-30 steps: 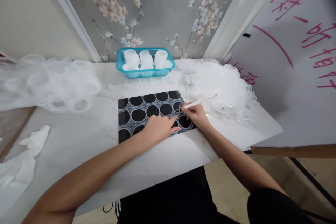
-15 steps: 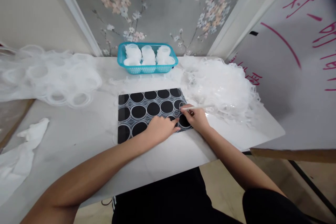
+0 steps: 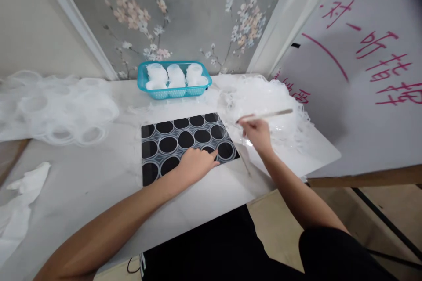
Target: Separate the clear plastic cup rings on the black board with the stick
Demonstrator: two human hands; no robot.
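Note:
A transparent sheet with pale ring outlines lies over a black rectangular board (image 3: 185, 139) on the table. My left hand (image 3: 197, 162) rests flat on its near edge, index finger stretched out beside the ring at the near right corner. My right hand (image 3: 259, 134) is off the board's right side, blurred by motion. A slim pale stick-like tool (image 3: 275, 113) is pinched in its fingers, its far end pointing right; its exact kind is unclear. A thin blurred strand (image 3: 245, 166) shows on the table below, by the board's right corner.
Behind the board stands a blue basket (image 3: 174, 92) with stacks of white rings. A heap of clear plastic scraps (image 3: 252, 96) lies at the right. Several translucent ring sheets (image 3: 59, 109) are piled at the left, with crumpled white tissue (image 3: 28, 197) nearer me. A whiteboard (image 3: 356, 131) borders the right.
My right hand has lifted away from the board's right side and moved toward the scrap heap, still holding the stick-like tool. My left hand stays on the board. The view has shifted slightly.

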